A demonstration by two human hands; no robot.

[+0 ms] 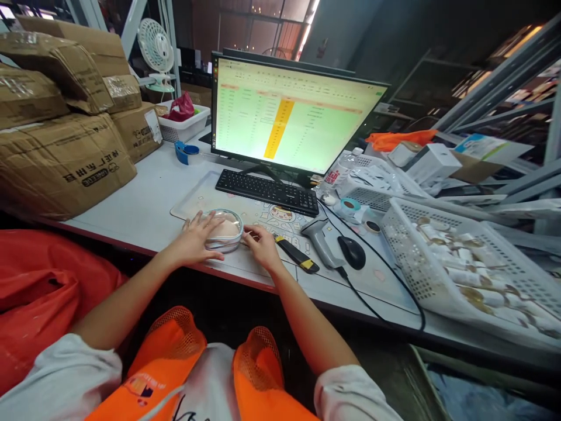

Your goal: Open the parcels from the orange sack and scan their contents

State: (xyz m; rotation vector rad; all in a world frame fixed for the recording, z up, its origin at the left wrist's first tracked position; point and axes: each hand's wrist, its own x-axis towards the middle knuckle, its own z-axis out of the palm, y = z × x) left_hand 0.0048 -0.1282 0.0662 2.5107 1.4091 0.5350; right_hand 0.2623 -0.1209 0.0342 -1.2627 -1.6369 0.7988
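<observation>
A round, clear-topped pouch (228, 228) with a pale blue rim and something beige inside lies at the desk's front edge. My left hand (195, 240) grips it from the left, fingers spread over its top and thumb along the near side. At its right edge, my right hand (262, 247) is closed in a pinch; what sits between the fingertips is too small to make out. Just right of that hand lies a black and yellow box cutter (297, 254). Beyond it are a grey barcode scanner (323, 242) and a black mouse (352, 252).
Behind the pouch stand a black keyboard (267, 191) and a monitor (289, 111) showing a spreadsheet. Cardboard boxes (65, 164) are stacked at left. A white basket (403, 251) of small rolled items stands at right. The scanner's cable (363, 301) trails along the front edge.
</observation>
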